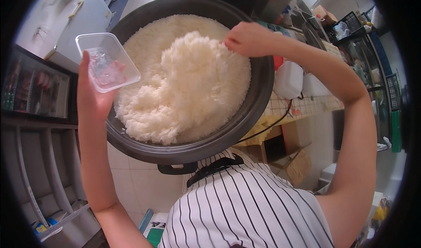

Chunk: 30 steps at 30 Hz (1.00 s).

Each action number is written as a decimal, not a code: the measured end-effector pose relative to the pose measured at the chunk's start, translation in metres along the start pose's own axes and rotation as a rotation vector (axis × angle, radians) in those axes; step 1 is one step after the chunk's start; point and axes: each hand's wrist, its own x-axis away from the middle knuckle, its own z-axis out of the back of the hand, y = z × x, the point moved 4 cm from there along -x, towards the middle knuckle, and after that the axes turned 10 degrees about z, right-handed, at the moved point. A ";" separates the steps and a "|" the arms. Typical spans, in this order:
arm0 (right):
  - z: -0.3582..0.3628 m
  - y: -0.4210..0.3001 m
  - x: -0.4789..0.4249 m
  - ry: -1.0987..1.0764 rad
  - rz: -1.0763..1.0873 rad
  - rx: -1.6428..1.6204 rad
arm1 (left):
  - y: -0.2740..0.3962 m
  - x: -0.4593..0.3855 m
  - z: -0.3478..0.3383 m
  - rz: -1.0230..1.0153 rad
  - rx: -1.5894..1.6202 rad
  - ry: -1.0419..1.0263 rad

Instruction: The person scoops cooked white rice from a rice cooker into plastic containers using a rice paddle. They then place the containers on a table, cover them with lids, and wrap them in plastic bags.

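Note:
A large dark cooker pot (184,158) stands before me, filled with cooked white rice (154,119). Over its left rim, my left hand (97,95) holds a clear rectangular plastic container (118,55), thumb against one side. The container is tilted towards me and no rice shows in it. My right hand (245,39) is above the far right of the pot with its fingers curled in. A loose mound of rice (197,60) rises from the pot beside those fingers. Whether they grip a handle or rice cannot be seen.
A glass-fronted refrigerator (36,86) stands on the left, near a pale cabinet (84,26). On the right, a white plastic jug (288,80) sits on a counter with a checked cover (315,105). A black cable (273,125) hangs past cardboard boxes (297,165) below.

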 end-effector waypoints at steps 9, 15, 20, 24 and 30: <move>0.085 -0.067 -0.039 0.563 0.224 0.590 | -0.037 -0.016 -0.055 0.199 0.066 -0.354; 0.101 -0.104 -0.050 0.524 0.248 0.767 | -0.019 0.002 -0.064 -0.031 0.239 -0.288; 0.134 -0.089 -0.036 0.519 0.085 0.641 | -0.012 0.011 -0.045 -0.086 0.255 -0.379; 0.121 -0.099 -0.011 0.615 0.106 0.617 | -0.012 0.021 -0.034 -0.053 0.268 -0.362; 0.106 -0.109 -0.024 0.581 0.204 0.564 | -0.027 0.009 -0.038 0.067 0.334 -0.513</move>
